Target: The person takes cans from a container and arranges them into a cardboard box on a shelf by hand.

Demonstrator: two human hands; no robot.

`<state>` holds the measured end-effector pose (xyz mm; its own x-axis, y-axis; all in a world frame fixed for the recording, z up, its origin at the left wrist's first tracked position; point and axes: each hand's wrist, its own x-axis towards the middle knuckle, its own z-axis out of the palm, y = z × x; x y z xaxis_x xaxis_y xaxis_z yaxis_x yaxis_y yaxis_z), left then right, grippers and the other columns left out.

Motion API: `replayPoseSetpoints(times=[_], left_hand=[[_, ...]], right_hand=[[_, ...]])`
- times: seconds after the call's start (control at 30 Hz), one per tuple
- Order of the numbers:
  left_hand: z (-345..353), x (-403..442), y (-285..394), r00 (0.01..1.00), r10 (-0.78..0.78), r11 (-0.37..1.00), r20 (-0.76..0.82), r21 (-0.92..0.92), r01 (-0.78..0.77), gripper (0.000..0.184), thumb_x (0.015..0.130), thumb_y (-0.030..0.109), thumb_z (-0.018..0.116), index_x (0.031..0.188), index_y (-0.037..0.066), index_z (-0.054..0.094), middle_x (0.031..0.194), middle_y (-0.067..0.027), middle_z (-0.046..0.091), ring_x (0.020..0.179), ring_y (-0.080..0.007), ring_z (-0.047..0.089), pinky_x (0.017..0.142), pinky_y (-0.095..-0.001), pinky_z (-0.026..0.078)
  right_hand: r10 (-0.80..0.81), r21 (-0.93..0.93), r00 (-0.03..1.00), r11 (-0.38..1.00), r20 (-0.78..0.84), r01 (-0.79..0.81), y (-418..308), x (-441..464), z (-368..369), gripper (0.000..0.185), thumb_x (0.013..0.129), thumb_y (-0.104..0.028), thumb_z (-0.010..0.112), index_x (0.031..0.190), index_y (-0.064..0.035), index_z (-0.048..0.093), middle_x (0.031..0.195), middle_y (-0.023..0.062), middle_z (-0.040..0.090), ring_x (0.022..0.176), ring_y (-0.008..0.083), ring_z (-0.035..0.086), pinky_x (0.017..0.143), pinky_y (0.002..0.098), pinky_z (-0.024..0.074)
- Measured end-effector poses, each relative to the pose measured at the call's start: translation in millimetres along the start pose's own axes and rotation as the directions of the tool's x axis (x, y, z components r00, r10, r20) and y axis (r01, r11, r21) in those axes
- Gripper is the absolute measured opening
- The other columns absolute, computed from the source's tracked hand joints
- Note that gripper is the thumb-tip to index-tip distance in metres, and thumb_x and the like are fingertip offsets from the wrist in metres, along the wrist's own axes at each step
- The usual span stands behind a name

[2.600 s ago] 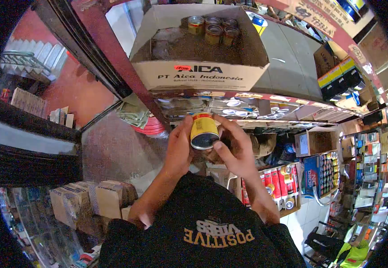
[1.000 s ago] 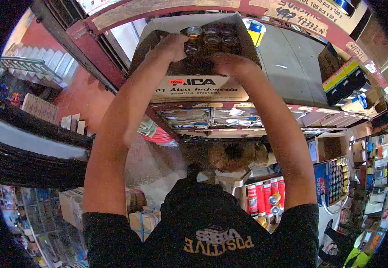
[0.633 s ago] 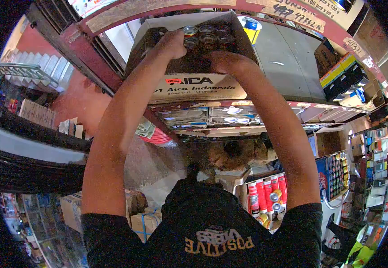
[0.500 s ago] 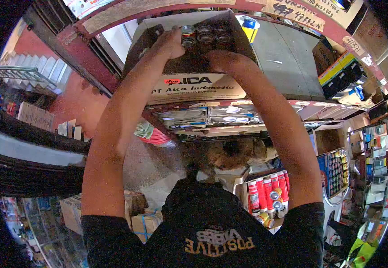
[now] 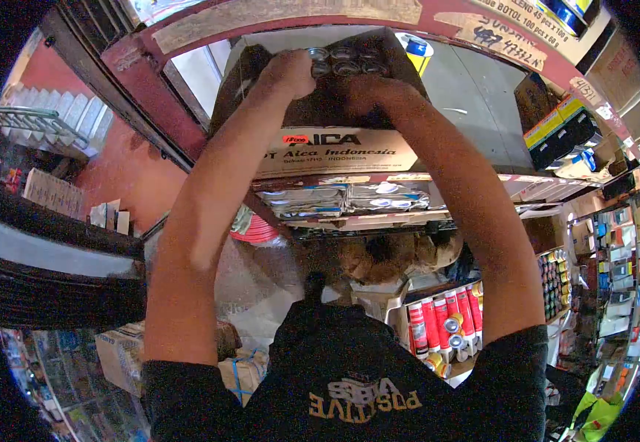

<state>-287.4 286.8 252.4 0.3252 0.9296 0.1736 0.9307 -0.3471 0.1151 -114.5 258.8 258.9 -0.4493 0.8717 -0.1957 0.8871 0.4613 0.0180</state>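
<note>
Both arms reach into an open cardboard box (image 5: 335, 151) marked AICA on a shelf. My left hand (image 5: 290, 74) is inside it at the left of the cans, its fingers curled beside the leftmost ones; whether it grips one is unclear. My right hand (image 5: 379, 96) is low in the box, in front of the cans, with its fingertips lost in shadow. Several small cans (image 5: 346, 68) stand upright in rows near the back of the box.
Right of the box stands a yellow, white and blue can (image 5: 417, 53). Farther right are black and yellow boxes (image 5: 563, 132). Below, red tubes (image 5: 430, 324) fill a carton, and taped parcels (image 5: 122, 357) sit at lower left.
The single can held between both hands earlier is no longer seen there; both hands have moved up and forward into the box. Lately my left hand has shifted slightly, close to the leftmost cans.
</note>
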Motion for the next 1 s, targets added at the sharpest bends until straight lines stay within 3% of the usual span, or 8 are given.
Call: replayPoseSetpoints(times=[0.03, 0.1, 0.23, 0.3, 0.53, 0.6, 0.83, 1.0], left_hand=[[-1, 0, 2, 1.0, 0.02, 0.999, 0.0, 0.045, -0.02, 0.032, 0.076, 0.013, 0.073, 0.101, -0.007, 0.07, 0.107, -0.0274, 0.068, 0.102, -0.0374, 0.069, 0.092, -0.0458, 0.055], [3, 2, -1, 0.999, 0.036, 0.996, 0.005, 0.086, -0.036, 0.032, 0.076, 0.013, 0.073, 0.101, -0.007, 0.07, 0.107, -0.0277, 0.068, 0.102, -0.0372, 0.068, 0.092, -0.046, 0.056], [5, 3, -2, 0.999, 0.038, 0.999, 0.022, 0.012, -0.038, 0.035, 0.076, 0.013, 0.073, 0.104, -0.008, 0.068, 0.107, -0.028, 0.068, 0.102, -0.0372, 0.068, 0.091, -0.0463, 0.056], [2, 0, 0, 0.999, 0.042, 0.999, 0.001, 0.007, -0.042, 0.036, 0.076, 0.013, 0.072, 0.105, -0.007, 0.068, 0.107, -0.0277, 0.068, 0.103, -0.0372, 0.068, 0.091, -0.0463, 0.056], [5, 2, -1, 0.999, 0.006, 0.999, 0.033, 0.039, -0.008, 0.035, 0.075, 0.012, 0.071, 0.107, -0.003, 0.069, 0.107, -0.0271, 0.069, 0.104, -0.0378, 0.068, 0.091, -0.0478, 0.056], [7, 3, -2, 0.999, -0.004, 1.0, 0.032, 0.03, 0.003, 0.035, 0.075, 0.012, 0.072, 0.106, -0.003, 0.069, 0.107, -0.0272, 0.068, 0.105, -0.0375, 0.068, 0.091, -0.0479, 0.056], [22, 15, -17, 0.998, 0.063, 0.998, -0.022, -0.028, -0.063, 0.033, 0.072, 0.014, 0.071, 0.1, -0.004, 0.071, 0.106, -0.0277, 0.068, 0.104, -0.0386, 0.068, 0.093, -0.0458, 0.055], [-8, -8, 8, 0.998, 0.058, 0.998, -0.007, 0.01, -0.058, 0.034, 0.072, 0.014, 0.069, 0.1, -0.005, 0.071, 0.103, -0.0285, 0.069, 0.1, -0.0398, 0.068, 0.092, -0.046, 0.055]], right_hand=[[-0.003, -0.003, 1.0, 1.0, 0.002, 0.003, 5, 14, 13, 0.034, 0.08, -0.022, 0.068, 0.11, -0.0056, 0.071, 0.111, 0.0165, 0.072, 0.099, 0.0313, 0.069, 0.09, 0.0454, 0.0532], [0.014, 0.146, 0.977, 0.989, -0.214, 0.017, 22, 51, 44, 0.053, 0.085, -0.02, 0.066, 0.137, -0.0111, 0.057, 0.145, 0.0188, 0.051, 0.137, 0.0381, 0.044, 0.116, 0.0494, 0.0327], [-0.052, -0.006, 0.992, 0.999, 0.117, 0.053, 27, 53, 48, 0.056, 0.078, -0.016, 0.071, 0.132, -0.0064, 0.058, 0.121, 0.0219, 0.067, 0.107, 0.034, 0.067, 0.094, 0.0451, 0.0526], [0.019, 0.192, 0.987, 0.981, -0.162, 0.013, 17, 40, 40, 0.059, 0.078, -0.013, 0.071, 0.135, -0.0059, 0.055, 0.122, 0.0234, 0.065, 0.109, 0.035, 0.066, 0.096, 0.0455, 0.0525], [-0.066, 0.15, 0.983, 0.985, -0.169, 0.091, 21, 34, 37, 0.057, 0.077, -0.007, 0.069, 0.133, -0.0026, 0.055, 0.124, 0.0236, 0.063, 0.114, 0.0367, 0.064, 0.096, 0.047, 0.0522], [-0.234, 0.121, 0.946, 0.957, -0.225, 0.265, 34, 33, 45, 0.058, 0.076, -0.005, 0.068, 0.133, -0.0027, 0.055, 0.127, 0.0244, 0.062, 0.115, 0.0381, 0.063, 0.097, 0.0479, 0.0515], [-0.052, 0.15, 0.958, 0.984, -0.282, 0.097, 7, -14, 4, 0.044, 0.081, -0.003, 0.06, 0.124, -0.0027, 0.061, 0.113, 0.0243, 0.067, 0.113, 0.0398, 0.062, 0.097, 0.0457, 0.0514], [-0.052, 0.255, 0.721, 0.915, -0.691, 0.311, 8, -93, -7, 0.027, 0.088, -0.005, 0.06, 0.113, -0.0043, 0.068, 0.107, 0.0216, 0.068, 0.1, 0.0396, 0.066, 0.089, 0.0422, 0.053]])
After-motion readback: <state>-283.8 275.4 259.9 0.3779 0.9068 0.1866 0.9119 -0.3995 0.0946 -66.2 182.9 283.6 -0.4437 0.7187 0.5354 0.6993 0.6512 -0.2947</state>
